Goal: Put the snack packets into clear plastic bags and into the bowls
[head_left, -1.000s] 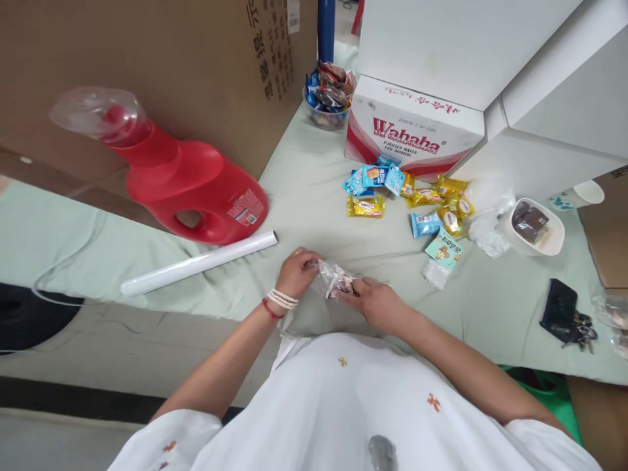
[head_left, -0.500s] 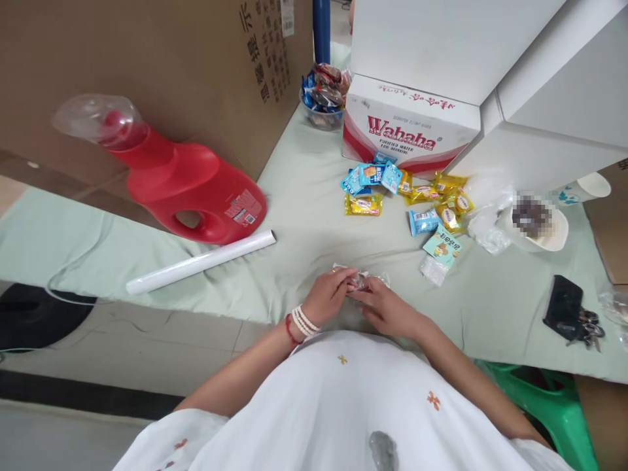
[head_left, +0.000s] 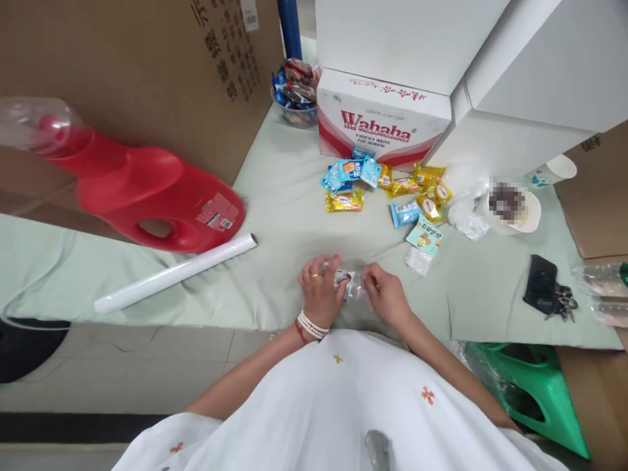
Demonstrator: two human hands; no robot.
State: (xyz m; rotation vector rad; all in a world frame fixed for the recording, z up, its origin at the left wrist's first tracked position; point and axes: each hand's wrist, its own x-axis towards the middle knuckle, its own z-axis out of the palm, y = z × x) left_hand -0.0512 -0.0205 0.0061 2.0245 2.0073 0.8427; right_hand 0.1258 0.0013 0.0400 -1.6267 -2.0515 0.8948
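Both my hands meet at the near edge of a table covered in a pale green cloth (head_left: 275,216). My left hand (head_left: 321,288), with a ring and bead bracelets, grips one end of a small clear plastic bag of wrapped snacks (head_left: 349,284). Pinching the bag's other end is my right hand (head_left: 387,294), fingers closed. The bag sits just above the cloth between them. A pile of blue and yellow snack packets (head_left: 392,193) lies farther back on the cloth.
A red detergent jug (head_left: 147,190) lies at the left beside a white paper roll (head_left: 176,271). A Wahaha carton (head_left: 380,121), a bowl of sweets (head_left: 294,91), a white bowl (head_left: 513,206), a black wallet with keys (head_left: 544,288) and a green stool (head_left: 530,386) surround them.
My hands have come closer together around the bag and shifted slightly; the camera has turned, sliding the whole scene to the left.
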